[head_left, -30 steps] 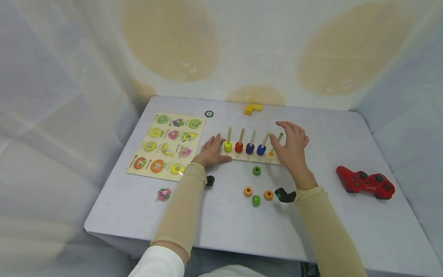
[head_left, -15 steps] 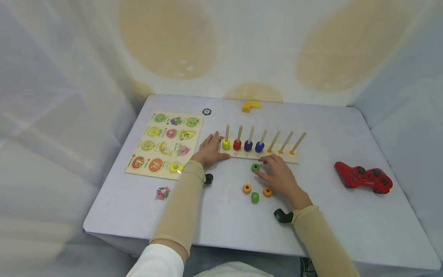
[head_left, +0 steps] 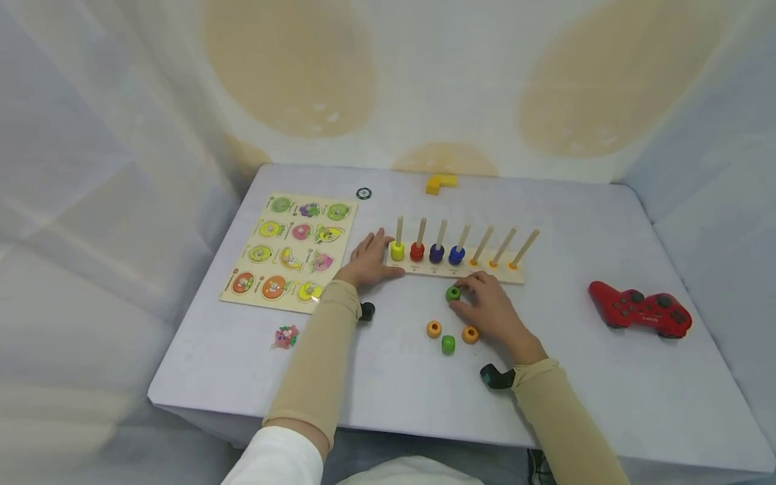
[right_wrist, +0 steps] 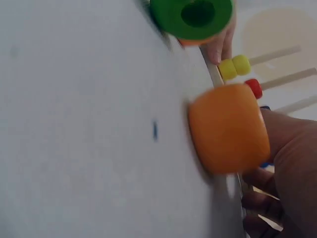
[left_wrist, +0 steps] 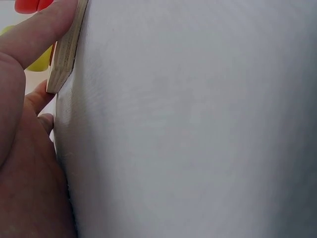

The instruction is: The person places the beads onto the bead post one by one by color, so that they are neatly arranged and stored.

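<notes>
My left hand point(head_left: 368, 263) rests flat, steadying the peg board point(head_left: 455, 269), while my right hand point(head_left: 491, 310) pinches the green ring point(head_left: 452, 294) just near of it on the desk point(head_left: 606, 377); I should grip squarely, keeping its hole level.

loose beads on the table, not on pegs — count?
4: green bead pinched by the right hand; orange bead, second green and second orange lie nearer. None looks hidden.

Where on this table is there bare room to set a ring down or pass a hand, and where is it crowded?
Free: the near edge of the table between the two sleeves, and the stretch between the peg board and the red game controller. Crowded: just in front of the peg board, where the right hand pinches a green ring beside three loose rings.
</notes>
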Demonstrator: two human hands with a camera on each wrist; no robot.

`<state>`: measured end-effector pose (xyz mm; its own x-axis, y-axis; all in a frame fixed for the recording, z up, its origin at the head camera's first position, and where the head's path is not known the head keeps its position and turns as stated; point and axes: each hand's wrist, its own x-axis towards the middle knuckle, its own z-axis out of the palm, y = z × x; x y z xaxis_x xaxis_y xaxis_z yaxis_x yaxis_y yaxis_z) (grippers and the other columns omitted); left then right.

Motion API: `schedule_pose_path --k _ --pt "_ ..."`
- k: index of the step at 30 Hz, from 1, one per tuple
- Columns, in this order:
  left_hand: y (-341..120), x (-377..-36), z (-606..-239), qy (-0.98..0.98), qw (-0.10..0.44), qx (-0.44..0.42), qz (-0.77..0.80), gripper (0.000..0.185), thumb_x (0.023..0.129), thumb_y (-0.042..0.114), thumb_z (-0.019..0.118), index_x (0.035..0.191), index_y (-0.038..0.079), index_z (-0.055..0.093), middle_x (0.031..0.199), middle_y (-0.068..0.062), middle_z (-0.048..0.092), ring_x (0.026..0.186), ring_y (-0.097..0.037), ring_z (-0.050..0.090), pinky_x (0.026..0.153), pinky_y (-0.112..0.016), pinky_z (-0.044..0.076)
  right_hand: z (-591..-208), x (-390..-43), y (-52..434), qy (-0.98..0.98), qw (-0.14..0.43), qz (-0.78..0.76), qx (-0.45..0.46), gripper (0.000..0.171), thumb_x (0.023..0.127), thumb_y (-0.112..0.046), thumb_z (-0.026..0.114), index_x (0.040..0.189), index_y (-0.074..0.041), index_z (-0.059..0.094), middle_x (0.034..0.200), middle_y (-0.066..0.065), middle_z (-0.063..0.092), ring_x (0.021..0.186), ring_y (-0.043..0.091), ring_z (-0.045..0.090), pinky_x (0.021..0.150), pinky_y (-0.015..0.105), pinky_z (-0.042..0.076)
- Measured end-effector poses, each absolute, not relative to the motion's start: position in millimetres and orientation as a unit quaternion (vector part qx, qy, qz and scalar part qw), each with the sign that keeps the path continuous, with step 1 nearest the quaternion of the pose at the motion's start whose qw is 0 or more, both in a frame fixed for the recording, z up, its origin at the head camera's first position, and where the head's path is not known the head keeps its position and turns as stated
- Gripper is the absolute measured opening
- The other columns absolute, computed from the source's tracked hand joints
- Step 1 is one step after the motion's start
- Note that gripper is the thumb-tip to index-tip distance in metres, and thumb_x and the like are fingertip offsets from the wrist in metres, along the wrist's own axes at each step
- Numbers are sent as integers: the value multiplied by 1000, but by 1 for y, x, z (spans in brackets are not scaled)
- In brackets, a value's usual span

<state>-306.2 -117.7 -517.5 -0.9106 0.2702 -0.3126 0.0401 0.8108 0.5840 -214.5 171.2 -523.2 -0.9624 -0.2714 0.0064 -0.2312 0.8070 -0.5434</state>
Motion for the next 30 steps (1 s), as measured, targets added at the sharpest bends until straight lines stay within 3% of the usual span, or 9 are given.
schedule_pose_path --k 6,14,16,23,30 --pt "-120 -308 -515 932 192 75 297 87 89 49 75 160 26 30 175 2 -3 162 -24 -8 132 -50 0 -503 -217 187 935 10 -335 -115 33 93 -25 75 121 -11 65 129 13 57 121 34 53 98 55 51" --pt "-121 -308 -515 929 191 72 308 87 88 47 76 159 26 30 175 1 -2 161 -24 -8 132 -50 0 -458 -237 199 905 -200 -358 -115 37 91 -12 77 123 1 64 130 22 57 116 38 51 84 44 46" --pt "-122 -307 -516 929 188 74 312 87 88 47 77 159 25 31 175 1 -1 162 -25 -7 132 -51 0 -449 -244 200 900 -230 -356 -102 37 92 -13 76 123 2 63 131 23 56 117 39 49 83 44 44" --pt "-120 -306 -522 927 194 78 311 87 87 49 77 158 26 33 175 1 -1 162 -24 -7 132 -51 1 -439 -257 200 919 -218 -322 -63 35 93 -19 74 121 1 65 135 24 53 128 43 42 99 58 41" --pt "-118 -305 -519 929 184 86 310 86 88 49 77 158 24 33 175 -1 0 162 -25 -5 131 -52 1 -434 -256 197 934 -190 -301 -41 37 95 -24 73 122 -1 66 139 21 51 134 41 40 103 59 44"
